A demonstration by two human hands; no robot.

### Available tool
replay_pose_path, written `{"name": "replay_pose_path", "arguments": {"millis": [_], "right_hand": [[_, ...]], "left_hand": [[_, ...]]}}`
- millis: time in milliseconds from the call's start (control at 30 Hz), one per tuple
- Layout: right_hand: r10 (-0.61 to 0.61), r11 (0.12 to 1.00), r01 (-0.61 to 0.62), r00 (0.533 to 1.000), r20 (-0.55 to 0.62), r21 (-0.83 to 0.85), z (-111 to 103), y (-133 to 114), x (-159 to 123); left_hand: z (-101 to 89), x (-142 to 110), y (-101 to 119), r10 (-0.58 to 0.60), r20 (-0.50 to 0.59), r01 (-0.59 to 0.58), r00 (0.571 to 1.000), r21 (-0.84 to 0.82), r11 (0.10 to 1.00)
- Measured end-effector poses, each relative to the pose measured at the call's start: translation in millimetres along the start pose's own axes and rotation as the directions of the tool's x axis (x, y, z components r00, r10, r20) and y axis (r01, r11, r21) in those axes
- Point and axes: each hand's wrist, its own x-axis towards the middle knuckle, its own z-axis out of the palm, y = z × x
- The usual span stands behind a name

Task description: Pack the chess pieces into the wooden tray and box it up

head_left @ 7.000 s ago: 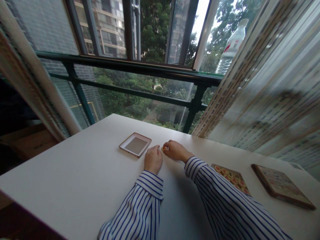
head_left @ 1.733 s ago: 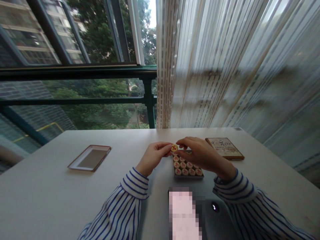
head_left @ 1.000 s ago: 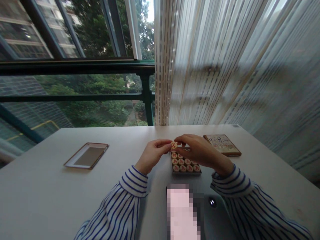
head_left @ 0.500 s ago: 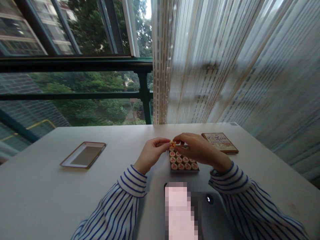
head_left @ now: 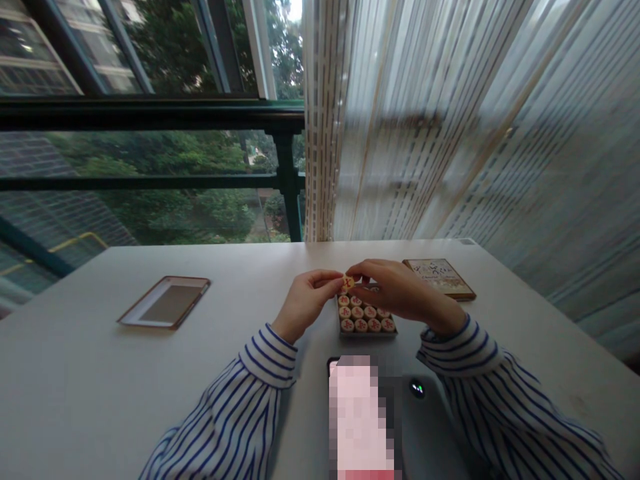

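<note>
A round wooden Chinese chess piece (head_left: 348, 283) with a red character is held up, its face towards me. My left hand (head_left: 307, 298) pinches its left edge between thumb and forefinger. From the other side my right hand (head_left: 400, 287) closes on its right edge with thumb and fingertips. Just below lies a shallow box (head_left: 370, 335) with rows of similar pieces, red characters facing up. The back right part of that box is hidden by my right hand.
A shallow lid or tray (head_left: 167, 303) lies on the white table (head_left: 240, 393) at left. A flat printed box cover (head_left: 440, 279) is at back right. In front are a phone (head_left: 357, 413) with a blurred pink screen and a grey device (head_left: 430, 427) with a small round display.
Seven seconds ago both hands were at the table beside the shallow lid; they are now over the box of pieces. Over the last second the grip stays much the same, the view shifting slightly.
</note>
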Motion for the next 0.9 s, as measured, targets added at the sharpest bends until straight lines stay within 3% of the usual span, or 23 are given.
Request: {"name": "replay_pose_path", "arguments": {"millis": [733,900], "right_hand": [[0.03,0.999,-0.028,0.998,0.061,-0.034,1.0,3.9,0.1],[0.04,0.998,-0.037,0.997,0.071,-0.047,1.2,5.8,0.7]], "left_hand": [[3.7,0.7,-6.0,-0.01,0.013,0.009,1.0,0.032,0.999],[2.6,2.2,-7.7,-0.007,0.001,0.007,1.0,0.126,0.992]]}}
